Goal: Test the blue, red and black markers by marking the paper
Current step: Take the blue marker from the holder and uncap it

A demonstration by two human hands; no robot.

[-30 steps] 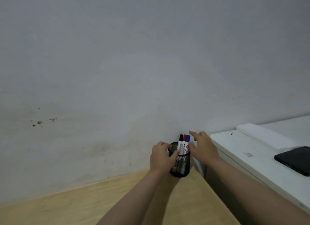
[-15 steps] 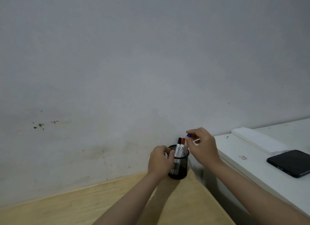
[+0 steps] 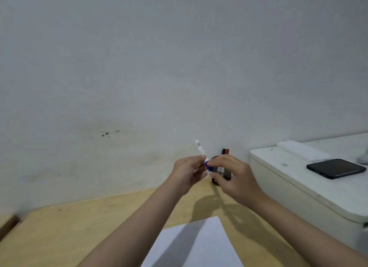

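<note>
Uncapping the blue marker

Hands meet above the bench [image 3: 79, 227], in front of the far wall. The left hand [image 3: 187, 172] pinches the white barrel of the blue marker [image 3: 201, 151], which tilts up and to the left; the right hand [image 3: 231, 174] clasps its blue cap [image 3: 207, 165]. The step looks like pulling the cap off. Next, the tip must come down to the paper [image 3: 199, 244], lying near on the bench and unmarked where visible. Behind the right hand, the mesh pen cup [image 3: 220, 170] holds the black marker [image 3: 223, 151] and red marker [image 3: 227, 151], caps up.
</note>
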